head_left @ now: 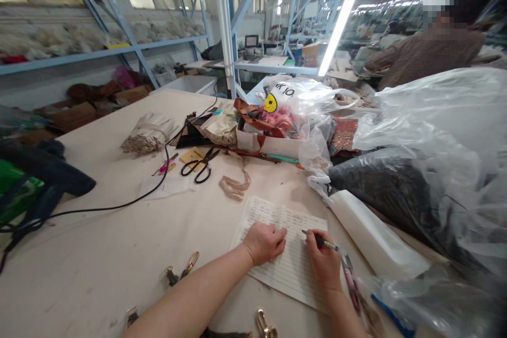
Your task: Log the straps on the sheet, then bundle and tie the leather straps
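A lined sheet of paper [285,253] with handwritten rows lies on the beige table [119,222] near its front edge. My left hand [263,242] rests on the sheet's left side with the fingers curled into a loose fist, holding it down. My right hand [325,263] grips a dark pen [319,241], its tip touching the paper just right of my left hand's knuckles.
Black scissors [200,165], a strip of tan ribbon [236,185] and a black cable [130,202] lie further back. A cardboard box [266,143] of scraps and large clear plastic bags [435,132] crowd the right. Brass clips [182,270] lie near my left forearm. Another person [431,50] stands far right.
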`<state>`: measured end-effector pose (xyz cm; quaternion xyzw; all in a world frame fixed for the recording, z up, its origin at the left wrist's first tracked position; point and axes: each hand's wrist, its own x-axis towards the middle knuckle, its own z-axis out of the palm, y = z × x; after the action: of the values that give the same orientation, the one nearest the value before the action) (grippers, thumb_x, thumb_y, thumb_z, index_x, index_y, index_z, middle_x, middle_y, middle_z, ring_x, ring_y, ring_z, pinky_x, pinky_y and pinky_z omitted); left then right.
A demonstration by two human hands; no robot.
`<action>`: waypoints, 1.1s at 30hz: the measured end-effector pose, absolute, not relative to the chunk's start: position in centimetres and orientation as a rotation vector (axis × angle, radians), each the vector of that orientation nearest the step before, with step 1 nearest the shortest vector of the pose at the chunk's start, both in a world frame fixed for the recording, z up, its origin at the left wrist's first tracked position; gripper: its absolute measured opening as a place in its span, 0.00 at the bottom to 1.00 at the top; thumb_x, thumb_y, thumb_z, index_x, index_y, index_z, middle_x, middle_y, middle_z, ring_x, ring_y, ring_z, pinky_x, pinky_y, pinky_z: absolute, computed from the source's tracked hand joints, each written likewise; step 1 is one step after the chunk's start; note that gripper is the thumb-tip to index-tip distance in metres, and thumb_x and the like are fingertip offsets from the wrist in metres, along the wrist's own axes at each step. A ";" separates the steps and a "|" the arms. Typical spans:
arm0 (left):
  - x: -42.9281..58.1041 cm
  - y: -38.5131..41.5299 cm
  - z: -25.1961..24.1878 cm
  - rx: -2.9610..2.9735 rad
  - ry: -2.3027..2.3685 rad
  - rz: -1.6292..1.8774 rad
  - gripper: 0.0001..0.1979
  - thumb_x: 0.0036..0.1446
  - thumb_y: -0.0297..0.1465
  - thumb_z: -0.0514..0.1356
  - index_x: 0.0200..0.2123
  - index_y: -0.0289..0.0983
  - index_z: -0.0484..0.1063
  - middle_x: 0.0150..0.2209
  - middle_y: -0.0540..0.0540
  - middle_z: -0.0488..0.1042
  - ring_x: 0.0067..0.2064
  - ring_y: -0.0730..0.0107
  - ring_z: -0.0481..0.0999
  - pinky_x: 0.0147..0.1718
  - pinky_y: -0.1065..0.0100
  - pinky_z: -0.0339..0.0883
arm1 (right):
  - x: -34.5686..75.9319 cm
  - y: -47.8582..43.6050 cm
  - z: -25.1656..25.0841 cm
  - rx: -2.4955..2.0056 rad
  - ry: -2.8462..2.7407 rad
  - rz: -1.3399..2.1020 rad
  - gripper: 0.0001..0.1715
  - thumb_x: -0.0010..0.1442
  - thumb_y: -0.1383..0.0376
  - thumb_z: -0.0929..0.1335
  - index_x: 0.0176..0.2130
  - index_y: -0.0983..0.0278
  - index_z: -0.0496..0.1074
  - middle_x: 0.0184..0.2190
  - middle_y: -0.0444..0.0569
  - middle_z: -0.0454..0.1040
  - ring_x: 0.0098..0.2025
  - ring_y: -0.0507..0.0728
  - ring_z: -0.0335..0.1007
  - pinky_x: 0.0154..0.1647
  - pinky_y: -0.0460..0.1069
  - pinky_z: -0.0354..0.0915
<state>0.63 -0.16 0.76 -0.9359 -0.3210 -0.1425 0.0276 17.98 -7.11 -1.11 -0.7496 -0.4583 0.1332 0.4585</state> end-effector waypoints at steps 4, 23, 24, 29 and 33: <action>0.7 -0.1 0.8 -2.893 -0.992 -0.430 0.12 0.55 0.38 0.49 0.39 0.44 0.68 0.23 0.50 0.69 0.23 0.65 0.69 0.21 0.67 0.60 | 17.8 -6.9 -1.6 -1.828 -1.162 0.300 0.16 0.56 0.54 0.61 0.31 0.64 0.66 0.28 0.47 0.71 0.31 0.55 0.67 0.35 0.48 0.61; 0.8 -0.2 0.7 -2.900 -1.000 -0.442 0.12 0.56 0.38 0.49 0.39 0.43 0.69 0.22 0.49 0.68 0.23 0.68 0.68 0.22 0.68 0.59 | 17.6 -6.8 -1.9 -1.828 -1.183 0.404 0.17 0.56 0.53 0.61 0.32 0.64 0.66 0.29 0.48 0.70 0.32 0.56 0.65 0.37 0.51 0.61; 0.8 -0.2 0.7 -2.897 -1.000 -0.440 0.12 0.56 0.38 0.49 0.39 0.43 0.69 0.23 0.49 0.69 0.23 0.68 0.68 0.22 0.68 0.59 | 17.6 -6.8 -2.0 -1.824 -1.194 0.416 0.17 0.56 0.52 0.61 0.32 0.64 0.66 0.29 0.48 0.70 0.33 0.56 0.66 0.37 0.51 0.61; 0.8 -0.2 0.6 -2.911 -1.009 -0.430 0.12 0.56 0.38 0.49 0.40 0.44 0.68 0.23 0.49 0.69 0.23 0.67 0.69 0.22 0.67 0.60 | 17.8 -6.8 -2.4 -1.750 -1.258 0.457 0.17 0.57 0.53 0.61 0.34 0.64 0.66 0.31 0.49 0.70 0.35 0.56 0.66 0.39 0.51 0.62; 0.8 -0.2 0.6 -2.942 -1.004 -0.432 0.13 0.56 0.38 0.49 0.40 0.43 0.68 0.24 0.49 0.70 0.24 0.67 0.69 0.23 0.67 0.60 | 17.8 -6.8 -2.3 -1.742 -1.274 0.468 0.17 0.57 0.53 0.61 0.34 0.64 0.66 0.30 0.49 0.71 0.34 0.56 0.66 0.38 0.51 0.62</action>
<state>0.77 -0.18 0.55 -0.9374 -0.3199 -0.1377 0.0018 17.83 -6.78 -2.33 -0.7044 -0.5154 0.1891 0.4500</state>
